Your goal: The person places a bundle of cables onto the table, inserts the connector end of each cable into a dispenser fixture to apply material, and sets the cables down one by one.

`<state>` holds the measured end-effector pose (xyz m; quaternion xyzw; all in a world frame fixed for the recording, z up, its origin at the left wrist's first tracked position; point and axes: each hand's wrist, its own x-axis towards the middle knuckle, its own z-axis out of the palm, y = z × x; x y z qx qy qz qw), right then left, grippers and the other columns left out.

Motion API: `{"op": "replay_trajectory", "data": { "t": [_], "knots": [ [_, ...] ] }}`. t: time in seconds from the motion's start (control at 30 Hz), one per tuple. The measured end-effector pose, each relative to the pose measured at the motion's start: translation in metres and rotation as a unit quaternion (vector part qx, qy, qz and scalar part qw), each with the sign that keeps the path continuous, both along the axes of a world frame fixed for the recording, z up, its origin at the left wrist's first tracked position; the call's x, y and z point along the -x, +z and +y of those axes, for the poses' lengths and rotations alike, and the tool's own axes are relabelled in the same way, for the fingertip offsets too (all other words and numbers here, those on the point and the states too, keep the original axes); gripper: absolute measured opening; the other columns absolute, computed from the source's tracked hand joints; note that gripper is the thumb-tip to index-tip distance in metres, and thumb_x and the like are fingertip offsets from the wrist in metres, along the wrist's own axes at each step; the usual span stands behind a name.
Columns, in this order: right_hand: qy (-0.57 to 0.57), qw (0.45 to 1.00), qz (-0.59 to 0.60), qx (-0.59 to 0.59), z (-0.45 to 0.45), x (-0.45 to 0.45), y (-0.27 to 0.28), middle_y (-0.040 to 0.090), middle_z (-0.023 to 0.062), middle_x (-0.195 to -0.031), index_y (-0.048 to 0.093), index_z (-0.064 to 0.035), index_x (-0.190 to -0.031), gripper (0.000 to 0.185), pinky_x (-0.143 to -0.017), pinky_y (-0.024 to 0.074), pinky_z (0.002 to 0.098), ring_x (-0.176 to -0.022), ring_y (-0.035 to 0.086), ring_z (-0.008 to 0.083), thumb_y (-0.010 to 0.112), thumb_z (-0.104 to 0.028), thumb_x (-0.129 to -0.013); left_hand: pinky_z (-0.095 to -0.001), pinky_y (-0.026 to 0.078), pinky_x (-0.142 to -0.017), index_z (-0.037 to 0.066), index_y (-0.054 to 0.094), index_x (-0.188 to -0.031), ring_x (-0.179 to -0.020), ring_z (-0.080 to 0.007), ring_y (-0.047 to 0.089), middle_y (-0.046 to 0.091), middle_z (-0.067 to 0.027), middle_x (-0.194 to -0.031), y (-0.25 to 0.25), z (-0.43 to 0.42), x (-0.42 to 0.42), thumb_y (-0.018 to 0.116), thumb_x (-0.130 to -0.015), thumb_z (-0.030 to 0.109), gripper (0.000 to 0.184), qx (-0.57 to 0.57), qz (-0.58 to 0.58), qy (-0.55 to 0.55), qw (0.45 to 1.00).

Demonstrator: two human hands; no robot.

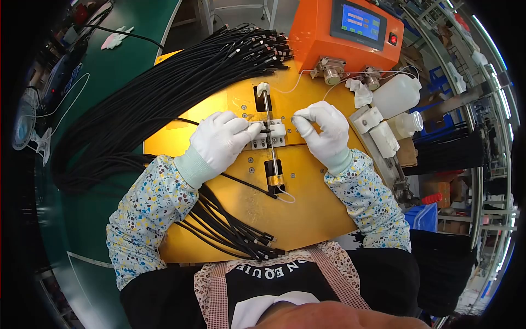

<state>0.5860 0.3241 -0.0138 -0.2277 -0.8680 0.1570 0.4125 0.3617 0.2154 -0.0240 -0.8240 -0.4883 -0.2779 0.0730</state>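
Observation:
My left hand [222, 141], in a white glove, is closed around a black cable [187, 120], its fingertips at the left side of a small white fixture block [278, 130]. Part of the cable is hidden by the glove. A metal rod [268, 107] passes over the block, with a white-topped end at the far side and a brass-coloured fitting [275, 180] at the near side. To the right of the block, apart from it, my right hand [324, 131] is also gloved and closed in a pinch; anything between its fingertips is too small to make out.
A thick bundle of black cables [142, 93] curves over the left of the yellow plate [312, 208]. Several more cable ends [241, 233] lie near my body. An orange machine with a screen [350, 38] stands behind right, beside white plastic bottles [397, 96].

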Motion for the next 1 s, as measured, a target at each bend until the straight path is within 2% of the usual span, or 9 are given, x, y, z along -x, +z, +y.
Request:
{"op": "replay_trajectory", "data": {
  "t": [0.37,0.47,0.57,0.6,0.73,0.8,0.87,0.97,1.0],
  "knots": [
    [-0.002,1.000,-0.004,-0.007,0.000,0.000,0.000,0.059,0.0041,-0.070,0.066,-0.0088,-0.077,0.008,-0.062,0.0431,0.0332,-0.065,0.057,0.0224,0.073,-0.013,-0.077,-0.0343,0.050,-0.070,0.012,0.069,-0.104,-0.078,-0.0209,0.059,0.062,-0.0014,-0.085,0.000,0.002,0.003,0.064,-0.071,0.002,0.035,-0.010,-0.014,-0.002,1.000],
    [-0.009,1.000,0.000,0.011,0.007,0.005,0.005,0.061,0.0046,-0.075,0.066,-0.0092,-0.078,0.008,-0.065,0.0435,0.0345,-0.070,0.058,0.0227,0.072,-0.015,-0.078,-0.0342,0.049,-0.070,0.013,0.069,-0.101,-0.077,-0.0226,0.059,0.061,-0.0014,-0.081,0.011,-0.005,-0.005,0.063,-0.072,0.001,0.032,-0.018,-0.028,0.059,0.998],
    [-0.012,0.998,-0.028,-0.054,0.034,0.027,0.010,0.061,0.0049,-0.080,0.065,-0.0100,-0.080,0.009,-0.071,0.0436,0.0360,-0.077,0.059,0.0229,0.070,-0.017,-0.080,-0.0340,0.049,-0.072,0.013,0.069,-0.099,-0.076,-0.0253,0.058,0.059,-0.0018,-0.077,0.049,-0.020,-0.012,0.062,-0.073,0.000,0.030,0.121,-0.087,0.039,0.988],
    [-0.024,0.992,-0.071,-0.098,0.040,0.036,0.016,0.061,0.0047,-0.083,0.065,-0.0115,-0.083,0.005,-0.075,0.0436,0.0361,-0.083,0.060,0.0235,0.067,-0.016,-0.080,-0.0348,0.050,-0.072,0.012,0.068,-0.094,-0.077,-0.0269,0.059,0.058,-0.0034,-0.079,0.054,-0.025,-0.011,0.062,-0.074,0.002,0.024,0.142,-0.133,-0.047,0.980],
    [-0.112,0.929,-0.243,-0.258,0.085,0.080,0.010,0.062,0.0026,-0.085,0.067,-0.0144,-0.086,0.007,-0.076,0.0442,0.0350,-0.087,0.061,0.0219,0.064,-0.014,-0.079,-0.0407,0.052,-0.073,0.010,0.064,-0.088,-0.079,-0.0294,0.061,0.060,-0.0079,-0.090,0.045,-0.039,-0.014,0.060,-0.078,0.008,0.010,0.256,-0.008,-0.147,0.955],
    [-0.160,0.873,-0.375,-0.268,0.095,0.095,0.007,0.061,0.0018,-0.087,0.066,-0.0156,-0.088,0.009,-0.077,0.0443,0.0355,-0.089,0.060,0.0205,0.065,-0.014,-0.079,-0.0416,0.053,-0.074,0.010,0.064,-0.089,-0.081,-0.0306,0.061,0.060,-0.0081,-0.091,0.053,-0.043,-0.017,0.060,-0.079,0.012,0.011,0.382,0.078,-0.140,0.910],
    [-0.140,0.867,-0.394,-0.270,0.100,0.097,0.010,0.061,0.0012,-0.087,0.066,-0.0158,-0.088,0.009,-0.077,0.0444,0.0351,-0.090,0.060,0.0207,0.063,-0.015,-0.080,-0.0421,0.053,-0.077,0.010,0.063,-0.094,-0.087,-0.0321,0.063,0.062,-0.0087,-0.096,0.073,-0.042,-0.016,0.061,-0.079,0.019,0.018,0.527,0.113,-0.166,0.826],
    [-0.115,0.886,-0.363,-0.266,0.094,0.086,0.023,0.062,0.0023,-0.087,0.065,-0.0141,-0.088,0.008,-0.076,0.0442,0.0352,-0.089,0.060,0.0220,0.063,-0.015,-0.080,-0.0419,0.053,-0.079,0.011,0.062,-0.102,-0.090,-0.0328,0.063,0.063,-0.0106,-0.098,0.064,-0.045,-0.020,0.062,-0.079,0.018,0.024,0.366,-0.018,-0.108,0.924],
    [-0.100,0.902,-0.324,-0.266,0.087,0.077,0.027,0.062,0.0028,-0.087,0.064,-0.0139,-0.089,0.009,-0.076,0.0443,0.0350,-0.089,0.060,0.0222,0.063,-0.015,-0.080,-0.0417,0.051,-0.083,0.010,0.060,-0.112,-0.096,-0.0335,0.061,0.062,-0.0126,-0.102,0.061,-0.036,-0.021,0.065,-0.077,0.015,0.036,0.263,-0.083,-0.062,0.959]
  ]
}}
